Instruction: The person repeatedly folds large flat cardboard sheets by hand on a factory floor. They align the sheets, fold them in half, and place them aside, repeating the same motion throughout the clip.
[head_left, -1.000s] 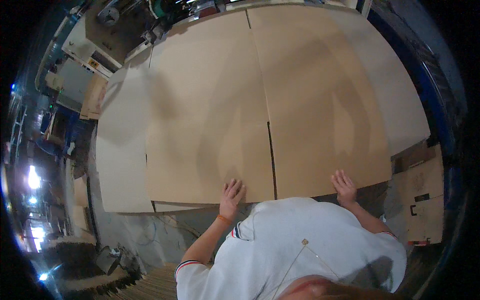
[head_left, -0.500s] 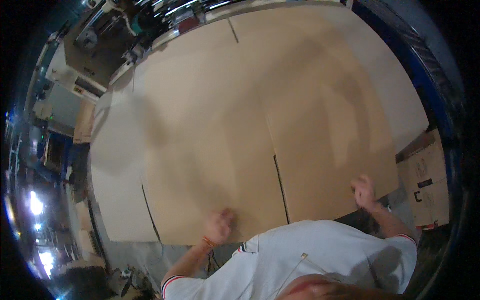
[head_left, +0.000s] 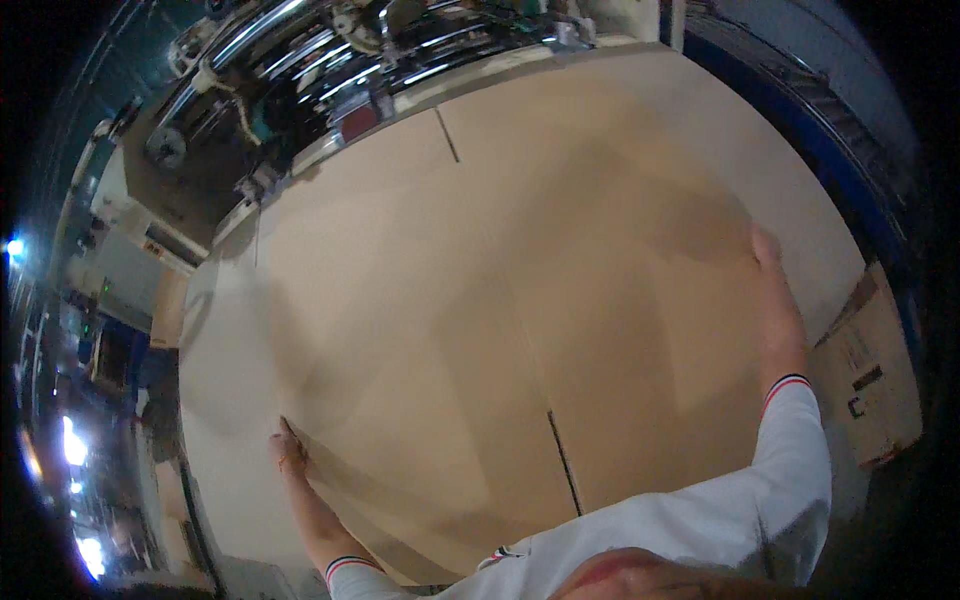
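Note:
A broad brown cardboard sheet [head_left: 400,330] lies in front of me, with dark slots cut at its far and near edges. My left hand [head_left: 288,452] is closed on its left edge near the front, where the sheet bows up and casts a shadow. Out at the right side, my right hand [head_left: 765,248] is closed at the sheet's right edge; its fingers are partly hidden. Paler board [head_left: 225,400] shows beyond the brown sheet on the left, and more on the right.
A machine with shiny metal rollers [head_left: 330,60] stands along the far edge. At the right is a blue frame [head_left: 800,140], with a brown cardboard box [head_left: 875,375] below it. A pale machine housing [head_left: 125,205] stands at the far left.
Both hands have moved outward from the near edge, the left to the sheet's left side and the right farther away along its right side. The sheet's near left part has lifted.

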